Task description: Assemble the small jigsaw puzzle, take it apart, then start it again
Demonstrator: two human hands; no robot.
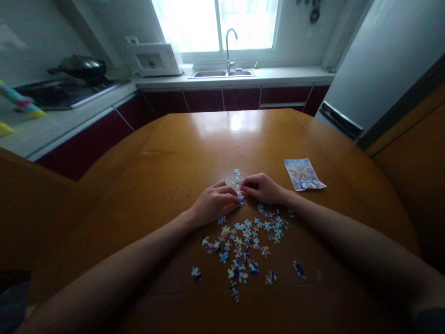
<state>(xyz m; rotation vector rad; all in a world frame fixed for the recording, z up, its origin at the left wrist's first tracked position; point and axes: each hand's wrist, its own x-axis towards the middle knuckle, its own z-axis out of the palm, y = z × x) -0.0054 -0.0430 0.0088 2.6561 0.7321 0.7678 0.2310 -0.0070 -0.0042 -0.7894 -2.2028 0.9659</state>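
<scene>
A narrow strip of joined jigsaw puzzle pieces (238, 178) lies on the wooden table, running away from me. My left hand (216, 200) is closed at its lower left side, with thumb and fingertips on the bottom end. From the other side, my right hand (263, 188) has its fingers curled, the tips pressed against the strip's right edge. Nearer to me is a scattered heap of loose puzzle pieces (247, 227), many blue and white. Among the outlying ones are a piece at the left (196, 273) and a dark piece at the right (298, 269).
A printed picture sheet (305, 174) lies right of my right hand on the wooden table (215, 139). Beyond the table are a sink (208, 73) with a faucet (227, 48), a white microwave (156, 59) and a stove with a dark pan (83, 66). A fridge (385, 65) stands at the right.
</scene>
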